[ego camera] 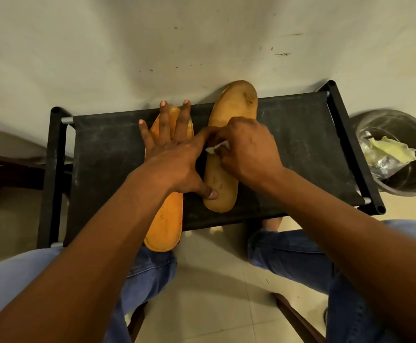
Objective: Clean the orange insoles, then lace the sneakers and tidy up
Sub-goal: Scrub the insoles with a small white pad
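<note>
From the head view I see two orange insoles lying side by side on a black fabric-topped rack that serves as my counter (pixel 301 134), pushed against a pale, scuffed wall (pixel 152 40). My left hand (pixel 174 154) lies flat with its fingers spread and straight across the left insole (pixel 163 229), whose heel end overhangs the near edge of the counter; the thumb reaches across and presses on the heel part of the right insole (pixel 236 105). My right hand (pixel 249 152) is curled over the middle of that right insole, its fingers pinching a small white wad (pixel 216 147), and I cannot tell whether it is cloth or tissue. The wad touches the insole's left edge. The right insole's toe end sticks out past the counter's far edge and touches the wall, with a dark worn spot near the tip. To the right of the counter stands a round bin (pixel 409 184) with crumpled yellowish and silvery scraps in it. Below, I see knees in blue jeans (pixel 296 256) over a tiled floor (pixel 214 280).
</note>
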